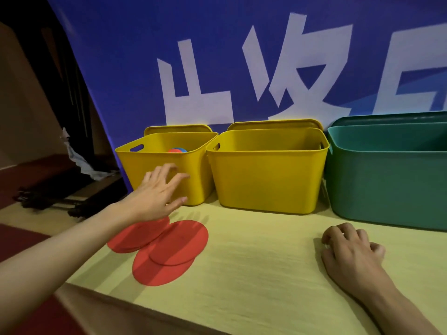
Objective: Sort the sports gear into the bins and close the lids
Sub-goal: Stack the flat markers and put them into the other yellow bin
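Three flat red discs (167, 250) lie overlapping on the pale wooden table (254, 274), front left. My left hand (157, 197) hovers just above them in front of the small yellow bin (167, 165), fingers spread and slightly curved, holding nothing. Inside that bin an orange and blue item (177, 150) shows above the rim. A larger yellow bin (266, 170) stands in the middle and a green bin (387, 175) on the right. Each bin's lid leans upright behind it. My right hand (350, 252) rests on the table with its fingers curled under, empty.
A blue banner with large white characters (242, 68) forms the wall right behind the bins. Left of the table the floor drops away, with a dark folded stand (60, 199) and crumpled paper (79, 160) there. The table's front edge runs diagonally at the lower left.
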A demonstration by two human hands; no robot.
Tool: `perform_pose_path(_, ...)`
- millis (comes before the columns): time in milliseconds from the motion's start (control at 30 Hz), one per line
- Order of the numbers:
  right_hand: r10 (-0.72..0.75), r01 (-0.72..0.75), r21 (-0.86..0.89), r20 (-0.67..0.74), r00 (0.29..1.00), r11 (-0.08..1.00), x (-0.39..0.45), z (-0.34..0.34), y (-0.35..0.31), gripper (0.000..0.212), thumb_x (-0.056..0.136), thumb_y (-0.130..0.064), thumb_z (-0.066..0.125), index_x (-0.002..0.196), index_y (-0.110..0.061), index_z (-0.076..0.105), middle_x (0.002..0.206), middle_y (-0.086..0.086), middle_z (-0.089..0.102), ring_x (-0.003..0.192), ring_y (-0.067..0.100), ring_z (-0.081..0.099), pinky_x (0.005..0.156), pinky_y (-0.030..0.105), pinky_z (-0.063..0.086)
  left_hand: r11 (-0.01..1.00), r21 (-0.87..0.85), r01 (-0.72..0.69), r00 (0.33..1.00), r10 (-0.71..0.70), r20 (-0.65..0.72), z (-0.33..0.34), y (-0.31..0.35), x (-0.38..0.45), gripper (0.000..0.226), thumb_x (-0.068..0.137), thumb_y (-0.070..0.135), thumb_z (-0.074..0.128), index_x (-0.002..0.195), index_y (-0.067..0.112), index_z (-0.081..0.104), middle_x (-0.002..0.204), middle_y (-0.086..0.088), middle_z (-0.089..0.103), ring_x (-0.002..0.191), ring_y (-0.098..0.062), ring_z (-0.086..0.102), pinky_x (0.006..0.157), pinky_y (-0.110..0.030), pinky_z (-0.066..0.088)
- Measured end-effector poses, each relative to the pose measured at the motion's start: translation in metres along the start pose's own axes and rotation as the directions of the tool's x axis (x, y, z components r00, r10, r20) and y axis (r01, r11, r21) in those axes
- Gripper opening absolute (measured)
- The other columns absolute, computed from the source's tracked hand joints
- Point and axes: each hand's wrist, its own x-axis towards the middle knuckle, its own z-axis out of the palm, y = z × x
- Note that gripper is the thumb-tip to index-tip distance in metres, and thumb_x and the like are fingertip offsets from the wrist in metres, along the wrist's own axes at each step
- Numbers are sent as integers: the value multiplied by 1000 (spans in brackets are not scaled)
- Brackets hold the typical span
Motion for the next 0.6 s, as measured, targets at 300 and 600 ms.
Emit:
perform_pose_path(300,-9,9,0,-5,1000,1000,0,2,3,21,101,-40,46,121,-35,48,130,-7,41,110,6,31,102,44,33,985,-78,152,618,-33,785,35,5,-4,145,42,86,81,159,30,16,149,6,31,140,-23,37,115,-44,38)
perform_pose_path(600,6,-6,7,-19,1000,1000,2,5,5,17,100,-40,46,116,-37,48,126,-8,42,111,9,35,99,44,33,994,-48,102,601,-23,799,29,16,29,108,50,69,91,135,27,39,132,7,44,124,-20,48,106,-41,45)
